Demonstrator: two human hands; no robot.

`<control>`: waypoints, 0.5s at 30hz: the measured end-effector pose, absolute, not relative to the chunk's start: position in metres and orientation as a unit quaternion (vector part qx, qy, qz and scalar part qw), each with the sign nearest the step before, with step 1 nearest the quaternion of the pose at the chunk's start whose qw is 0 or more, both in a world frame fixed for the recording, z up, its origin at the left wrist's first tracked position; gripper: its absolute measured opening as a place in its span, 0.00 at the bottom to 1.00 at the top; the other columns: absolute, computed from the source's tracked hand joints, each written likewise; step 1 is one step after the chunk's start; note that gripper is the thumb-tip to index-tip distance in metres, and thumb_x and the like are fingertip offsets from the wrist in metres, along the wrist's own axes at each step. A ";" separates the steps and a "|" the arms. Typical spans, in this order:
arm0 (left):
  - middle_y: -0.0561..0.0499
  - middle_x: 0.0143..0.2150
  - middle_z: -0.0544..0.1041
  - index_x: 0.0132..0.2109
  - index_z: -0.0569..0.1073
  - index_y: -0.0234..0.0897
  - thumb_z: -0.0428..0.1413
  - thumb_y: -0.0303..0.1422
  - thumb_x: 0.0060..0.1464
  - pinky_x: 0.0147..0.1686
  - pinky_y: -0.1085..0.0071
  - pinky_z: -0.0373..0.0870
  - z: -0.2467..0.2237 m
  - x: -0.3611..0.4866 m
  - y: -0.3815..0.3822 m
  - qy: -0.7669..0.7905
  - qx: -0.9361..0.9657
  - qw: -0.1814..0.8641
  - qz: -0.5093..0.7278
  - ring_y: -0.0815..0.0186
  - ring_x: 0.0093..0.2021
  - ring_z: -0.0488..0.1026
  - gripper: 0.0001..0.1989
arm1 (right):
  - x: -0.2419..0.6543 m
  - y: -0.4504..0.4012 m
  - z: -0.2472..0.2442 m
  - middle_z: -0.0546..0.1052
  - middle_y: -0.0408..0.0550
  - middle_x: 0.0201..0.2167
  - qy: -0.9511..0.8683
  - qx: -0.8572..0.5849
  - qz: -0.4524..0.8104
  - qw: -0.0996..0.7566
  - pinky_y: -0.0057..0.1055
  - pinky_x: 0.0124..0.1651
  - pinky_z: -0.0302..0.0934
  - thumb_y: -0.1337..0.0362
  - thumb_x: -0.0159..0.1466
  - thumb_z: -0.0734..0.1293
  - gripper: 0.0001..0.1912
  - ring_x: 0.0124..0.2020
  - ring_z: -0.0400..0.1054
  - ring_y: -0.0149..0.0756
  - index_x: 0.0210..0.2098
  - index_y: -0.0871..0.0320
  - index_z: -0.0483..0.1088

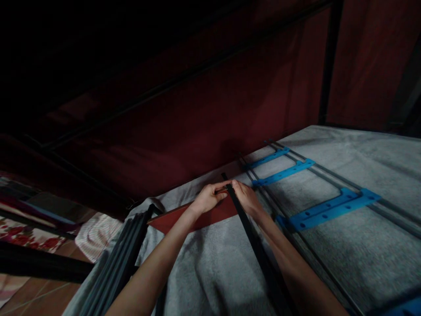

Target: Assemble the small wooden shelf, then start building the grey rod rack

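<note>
Both hands meet near the far end of a long black bar (247, 228), which runs from the bottom edge up to the middle of the view. My left hand (210, 196) is closed at the bar's left side, its fingers pinching something small and dark beside the bar. My right hand (243, 195) wraps the bar from the right, with its fingertips touching those of the left. Beneath the hands a reddish-brown flat panel (210, 216) lies on the grey cloth (210, 263). What the fingertips hold is too small and dark to make out.
Blue brackets (332, 210) with holes join dark rods on the cloth at the right. Several dark bars (115, 259) lie side by side at the lower left. A dark red panel (213, 123) rises behind. Patterned fabric (97, 235) and a tiled floor show at the left.
</note>
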State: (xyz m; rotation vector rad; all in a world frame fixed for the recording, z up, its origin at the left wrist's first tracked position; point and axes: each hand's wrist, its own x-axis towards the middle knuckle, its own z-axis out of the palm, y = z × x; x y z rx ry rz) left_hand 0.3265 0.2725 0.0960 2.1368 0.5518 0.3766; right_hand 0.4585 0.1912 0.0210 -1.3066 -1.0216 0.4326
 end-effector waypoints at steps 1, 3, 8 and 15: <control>0.48 0.44 0.80 0.56 0.73 0.37 0.59 0.27 0.49 0.47 0.69 0.70 0.096 0.327 0.273 0.222 0.857 0.440 0.152 0.61 0.47 0.74 0.25 | 0.461 0.191 0.020 0.77 0.45 0.31 -0.450 -0.558 0.215 0.663 0.30 0.36 0.57 0.54 0.67 0.54 0.18 0.34 0.70 0.36 0.32 0.52 0.71; 0.47 0.44 0.80 0.56 0.73 0.37 0.58 0.27 0.49 0.46 0.69 0.70 0.096 0.327 0.273 0.225 0.851 0.450 0.150 0.62 0.46 0.75 0.25 | 0.465 0.190 0.018 0.75 0.41 0.27 -0.440 -0.537 0.253 0.674 0.29 0.32 0.58 0.57 0.66 0.55 0.15 0.30 0.68 0.34 0.32 0.52 0.70; 0.46 0.46 0.80 0.57 0.72 0.37 0.58 0.26 0.49 0.47 0.69 0.70 0.094 0.327 0.274 0.221 0.834 0.483 0.147 0.63 0.46 0.75 0.25 | 0.473 0.190 0.016 0.71 0.37 0.22 -0.424 -0.485 0.324 0.693 0.28 0.27 0.59 0.57 0.61 0.60 0.07 0.23 0.66 0.32 0.32 0.52 0.64; 0.46 0.46 0.80 0.56 0.73 0.36 0.58 0.25 0.49 0.49 0.68 0.69 0.094 0.327 0.274 0.227 0.835 0.478 0.154 0.62 0.47 0.75 0.25 | 0.466 0.186 0.023 0.68 0.38 0.22 -0.457 -0.557 0.203 0.663 0.28 0.29 0.54 0.54 0.64 0.57 0.12 0.26 0.65 0.33 0.30 0.52 0.65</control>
